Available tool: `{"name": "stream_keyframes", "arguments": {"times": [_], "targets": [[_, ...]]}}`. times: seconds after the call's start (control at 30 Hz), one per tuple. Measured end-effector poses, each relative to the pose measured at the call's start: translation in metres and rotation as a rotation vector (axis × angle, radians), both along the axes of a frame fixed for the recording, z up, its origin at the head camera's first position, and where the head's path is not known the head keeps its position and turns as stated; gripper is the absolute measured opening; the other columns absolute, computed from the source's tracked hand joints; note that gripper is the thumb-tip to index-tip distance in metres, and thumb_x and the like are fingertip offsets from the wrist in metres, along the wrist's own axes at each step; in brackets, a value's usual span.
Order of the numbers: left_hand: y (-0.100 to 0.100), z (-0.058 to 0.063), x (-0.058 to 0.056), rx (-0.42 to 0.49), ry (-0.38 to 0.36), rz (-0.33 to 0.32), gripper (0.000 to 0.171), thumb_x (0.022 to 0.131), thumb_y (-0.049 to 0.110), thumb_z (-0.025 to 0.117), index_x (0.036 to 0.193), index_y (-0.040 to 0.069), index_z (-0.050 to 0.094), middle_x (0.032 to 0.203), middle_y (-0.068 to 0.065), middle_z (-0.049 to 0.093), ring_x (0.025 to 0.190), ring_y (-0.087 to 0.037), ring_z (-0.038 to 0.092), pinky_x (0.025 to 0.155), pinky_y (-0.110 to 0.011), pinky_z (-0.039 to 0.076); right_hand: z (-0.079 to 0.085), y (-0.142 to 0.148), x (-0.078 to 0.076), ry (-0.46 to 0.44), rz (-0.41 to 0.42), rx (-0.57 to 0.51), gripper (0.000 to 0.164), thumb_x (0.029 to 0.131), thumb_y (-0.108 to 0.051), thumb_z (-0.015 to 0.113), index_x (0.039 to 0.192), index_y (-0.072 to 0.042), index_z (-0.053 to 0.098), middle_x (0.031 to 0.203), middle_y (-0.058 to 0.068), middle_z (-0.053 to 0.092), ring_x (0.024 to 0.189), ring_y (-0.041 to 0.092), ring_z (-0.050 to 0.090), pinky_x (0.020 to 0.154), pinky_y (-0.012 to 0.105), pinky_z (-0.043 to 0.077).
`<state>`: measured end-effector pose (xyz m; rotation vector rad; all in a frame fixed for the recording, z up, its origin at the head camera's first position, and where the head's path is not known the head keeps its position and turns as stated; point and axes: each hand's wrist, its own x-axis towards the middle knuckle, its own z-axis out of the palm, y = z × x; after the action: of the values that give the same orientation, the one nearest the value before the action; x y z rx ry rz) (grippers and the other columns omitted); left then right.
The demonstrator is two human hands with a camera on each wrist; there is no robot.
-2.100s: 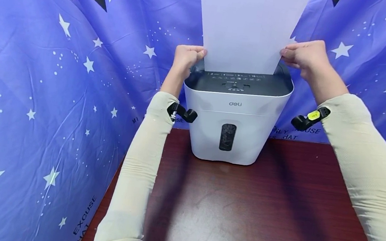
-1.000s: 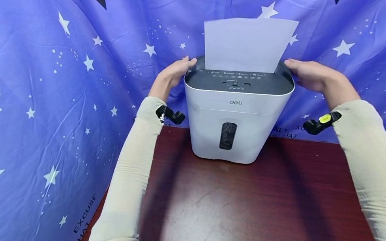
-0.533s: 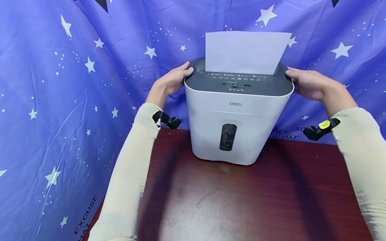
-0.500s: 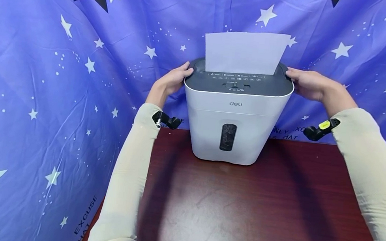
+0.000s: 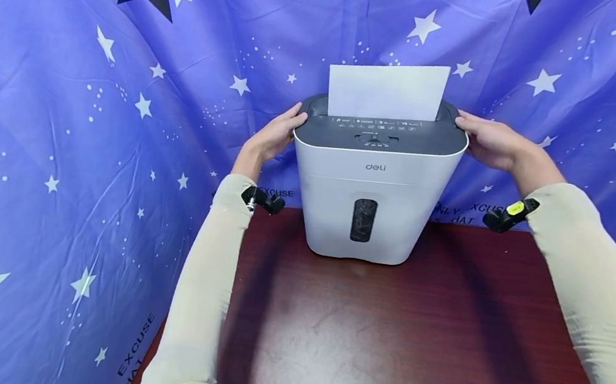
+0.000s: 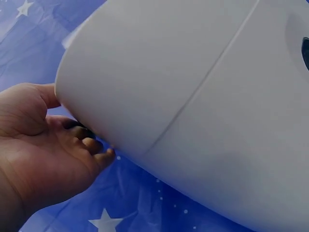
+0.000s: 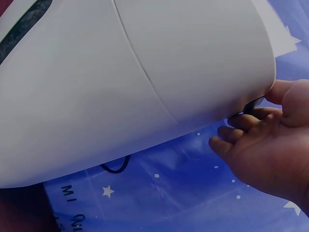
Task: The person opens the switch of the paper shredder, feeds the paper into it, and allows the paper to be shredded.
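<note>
A white paper shredder (image 5: 330, 194) with a dark grey top and "deli" on its front stands upright at the back of the table. A sheet of white paper (image 5: 386, 93) sticks up out of its top slot, the lower part hidden inside. My left hand (image 5: 275, 132) grips the top left end of the shredder, the thumb on the rim. On the opposite end, my right hand (image 5: 493, 143) holds the rim the same way. Both wrist views show the fingers of the left hand (image 6: 48, 145) and right hand (image 7: 270, 145) curled at the shredder's edge.
The dark red wooden table (image 5: 360, 337) runs out in front of the shredder. A blue curtain with stars (image 5: 89, 161) hangs behind and to the left. Behind the shredder, a black cable (image 7: 116, 171) shows in the right wrist view.
Both hands have let go of the paper's sides and moved down and outward onto the shredder's ends. The paper has sunk steadily into the slot, and much less of it shows.
</note>
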<state>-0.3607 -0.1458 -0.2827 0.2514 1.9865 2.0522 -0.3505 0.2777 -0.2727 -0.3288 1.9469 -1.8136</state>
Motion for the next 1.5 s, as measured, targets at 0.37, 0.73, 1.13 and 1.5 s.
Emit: {"name": "stream_keyframes", "arguments": {"times": [0.37, 0.73, 1.13, 1.5], "targets": [[-0.001, -0.019, 0.002, 0.111, 0.078, 0.033, 0.064, 0.11, 0.021, 0.042, 0.165, 0.013, 0.01, 0.172, -0.006, 0.016, 0.158, -0.018, 0.017, 0.13, -0.03, 0.018, -0.017, -0.005, 0.004, 0.057, -0.036, -0.275, 0.07, 0.111, -0.023, 0.04, 0.164, -0.012, -0.004, 0.12, -0.021, 0.066, 0.111, -0.007, 0.059, 0.107, 0.013, 0.035], [0.004, -0.03, 0.002, 0.126, 0.128, 0.085, 0.062, 0.11, 0.025, 0.043, 0.164, 0.013, 0.016, 0.171, -0.009, 0.019, 0.157, -0.021, 0.022, 0.129, -0.031, 0.02, -0.025, -0.004, 0.006, 0.071, -0.054, -0.377, 0.068, 0.111, -0.021, 0.039, 0.164, -0.013, -0.001, 0.122, -0.018, 0.068, 0.11, -0.003, 0.06, 0.095, 0.013, 0.045], [0.003, -0.037, -0.001, 0.133, 0.14, 0.138, 0.058, 0.109, 0.027, 0.046, 0.162, 0.015, 0.026, 0.169, -0.006, 0.027, 0.156, -0.02, 0.027, 0.128, -0.031, 0.024, -0.028, -0.006, 0.005, 0.129, -0.04, -0.368, 0.065, 0.111, -0.02, 0.038, 0.164, -0.007, 0.002, 0.125, -0.017, 0.068, 0.113, -0.003, 0.06, 0.096, 0.014, 0.046], [0.008, -0.046, -0.003, 0.159, 0.222, 0.24, 0.054, 0.107, 0.025, 0.049, 0.157, 0.011, 0.038, 0.163, -0.007, 0.039, 0.147, -0.02, 0.043, 0.122, -0.032, 0.036, -0.03, -0.009, 0.006, 0.147, -0.096, -0.361, 0.067, 0.11, -0.022, 0.042, 0.163, -0.005, 0.005, 0.119, -0.014, 0.071, 0.108, -0.002, 0.063, 0.09, 0.014, 0.052]]}}
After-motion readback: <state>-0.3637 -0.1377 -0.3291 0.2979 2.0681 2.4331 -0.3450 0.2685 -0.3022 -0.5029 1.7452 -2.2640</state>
